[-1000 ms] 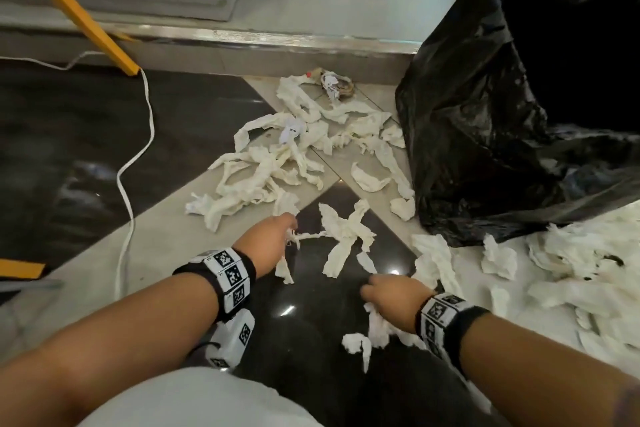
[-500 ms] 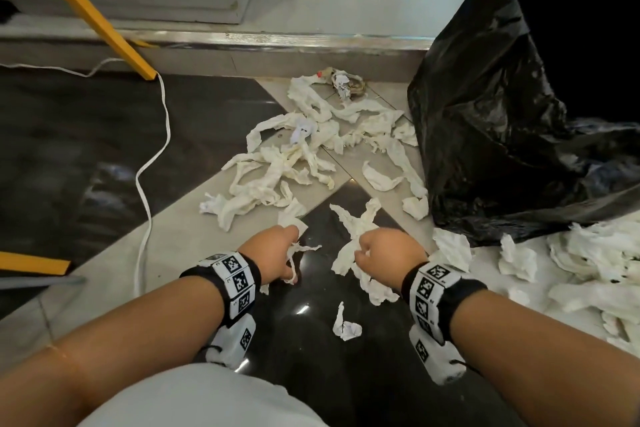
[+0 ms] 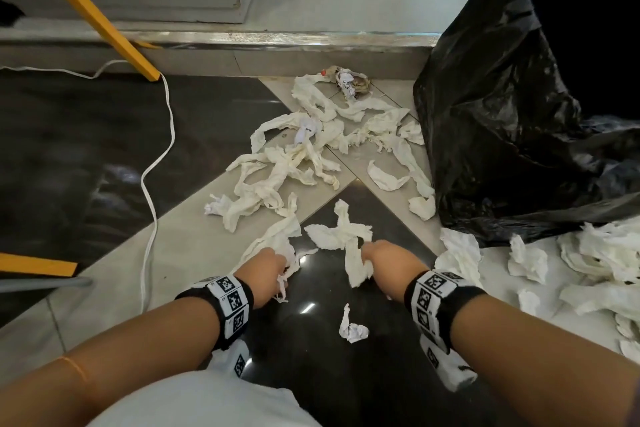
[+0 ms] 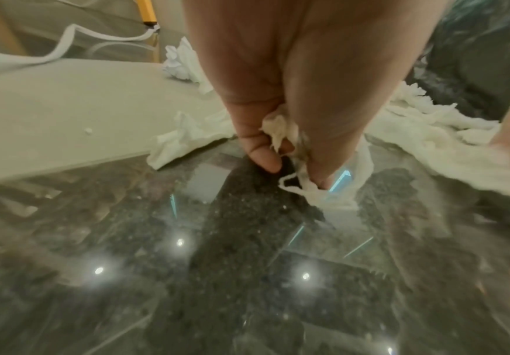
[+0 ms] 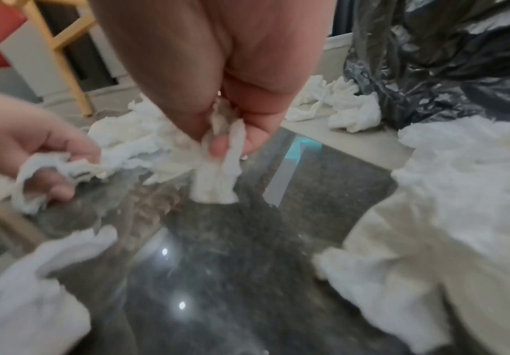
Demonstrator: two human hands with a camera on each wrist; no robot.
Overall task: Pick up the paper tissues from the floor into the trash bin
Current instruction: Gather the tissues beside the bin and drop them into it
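Note:
Crumpled white paper tissues (image 3: 298, 156) lie scattered over the floor in front of a trash bin lined with a black bag (image 3: 533, 107). My left hand (image 3: 268, 269) grips a strip of tissue (image 4: 281, 129) low over the dark glossy tile. My right hand (image 3: 384, 260) clutches a wad of tissue (image 5: 217, 168) close beside it, a little left of the bin. One small scrap (image 3: 351, 328) lies between my forearms. A larger heap of tissues (image 3: 599, 263) sits at the right, below the bin.
A white cable (image 3: 156, 184) snakes along the floor on the left, near a yellow metal leg (image 3: 93, 14). A raised step with a metal edge (image 3: 277, 38) runs across the back. Mixed litter (image 3: 349, 81) lies by the step.
My right hand has moved up and to the left with its tissue, next to my left hand. The left hand has taken hold of more tissue. One small scrap stays behind on the dark tile.

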